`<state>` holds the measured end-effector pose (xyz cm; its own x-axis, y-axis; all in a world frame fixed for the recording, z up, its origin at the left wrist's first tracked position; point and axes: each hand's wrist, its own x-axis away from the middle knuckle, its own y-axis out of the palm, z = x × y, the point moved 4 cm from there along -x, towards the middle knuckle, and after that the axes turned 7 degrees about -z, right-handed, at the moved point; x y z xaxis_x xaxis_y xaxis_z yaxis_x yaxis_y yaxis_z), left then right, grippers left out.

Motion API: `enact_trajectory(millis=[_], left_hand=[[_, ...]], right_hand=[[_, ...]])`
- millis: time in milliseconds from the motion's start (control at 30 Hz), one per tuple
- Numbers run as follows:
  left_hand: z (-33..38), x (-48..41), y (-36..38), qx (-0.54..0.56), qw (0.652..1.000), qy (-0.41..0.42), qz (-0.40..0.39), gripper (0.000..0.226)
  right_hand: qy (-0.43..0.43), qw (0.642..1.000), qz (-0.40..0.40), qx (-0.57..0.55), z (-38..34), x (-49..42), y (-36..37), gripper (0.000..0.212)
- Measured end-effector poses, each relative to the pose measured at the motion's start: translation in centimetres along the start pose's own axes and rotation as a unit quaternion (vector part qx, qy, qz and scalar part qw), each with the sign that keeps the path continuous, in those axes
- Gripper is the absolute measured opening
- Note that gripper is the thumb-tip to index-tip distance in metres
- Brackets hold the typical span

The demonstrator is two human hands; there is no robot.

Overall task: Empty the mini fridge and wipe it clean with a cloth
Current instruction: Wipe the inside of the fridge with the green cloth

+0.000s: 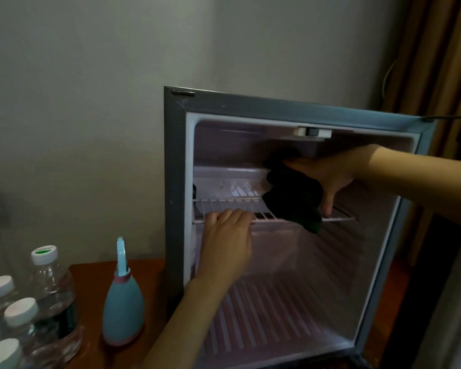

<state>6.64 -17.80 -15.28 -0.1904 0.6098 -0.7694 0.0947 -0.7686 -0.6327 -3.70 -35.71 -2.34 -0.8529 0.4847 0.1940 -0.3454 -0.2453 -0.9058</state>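
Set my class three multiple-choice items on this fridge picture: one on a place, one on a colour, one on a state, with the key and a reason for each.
1. Where does the spray bottle stand?
A) on a chair
B) on the table beside the fridge
C) on the floor

2. What colour is the cloth in the right hand?
A) white
B) yellow
C) dark

3. What is the left hand doing?
A) gripping the wire shelf at its front edge
B) hanging idle
C) holding a bottle

Key:
1B, it stands on the wood next to the fridge's outer wall.
2C, the cloth looks near black.
3A, its fingers curl over the front wire.
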Motion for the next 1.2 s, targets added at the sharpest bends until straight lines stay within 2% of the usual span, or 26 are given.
enact_trajectory(millis=[67, 200, 300, 433, 533, 633, 833, 967, 1100, 1200], left_hand=[[0.1, 0.0, 0.0, 0.002, 1.000, 0.000, 0.001, 0.027], [0.0, 0.0, 0.2, 0.000, 1.000, 0.005, 0.009, 0.028], [0.1, 0.0, 0.2, 0.005, 1.000, 0.002, 0.012, 0.029], [0.0, -0.1, 0.3, 0.011, 1.000, 0.000, 0.004, 0.033], [0.2, -0.2, 0.3, 0.008, 1.000, -0.011, -0.005, 0.037], [0.5, -0.3, 0.3, 0.006, 1.000, -0.016, -0.005, 0.039], [0.1, -0.2, 0.2, 0.009, 1.000, -0.009, -0.013, 0.039], [-0.2, -0.2, 0.1, 0.003, 0.999, 0.003, -0.036, 0.040], [-0.2, -0.1, 0.1, 0.027, 0.999, 0.001, -0.032, 0.040], [-0.2, -0.1, 0.3, 0.027, 0.999, 0.000, -0.019, 0.034]], right_hand=[[-0.022, 0.997, 0.068, -0.009, -0.2, -0.6, 0.3, 0.134], [-0.034, 0.970, 0.175, -0.163, -1.1, -1.5, 0.4, 0.102], [-0.014, 0.953, 0.265, -0.146, -2.4, -2.8, 0.6, 0.089], [0.071, 0.940, 0.321, -0.088, -4.1, -4.8, 0.6, 0.072], [0.049, 0.931, 0.360, -0.032, -6.8, -5.9, -0.8, 0.064], [0.018, 0.931, 0.363, -0.029, -10.3, -7.0, -3.0, 0.065], [0.030, 0.933, 0.359, -0.007, -14.2, -8.3, -4.9, 0.065], [0.026, 0.944, 0.326, -0.039, -11.2, -6.5, -4.0, 0.072], [0.091, 0.947, 0.295, -0.093, -6.1, -4.8, -1.6, 0.063], [0.113, 0.950, 0.265, -0.117, -4.8, -4.5, -1.1, 0.064]])
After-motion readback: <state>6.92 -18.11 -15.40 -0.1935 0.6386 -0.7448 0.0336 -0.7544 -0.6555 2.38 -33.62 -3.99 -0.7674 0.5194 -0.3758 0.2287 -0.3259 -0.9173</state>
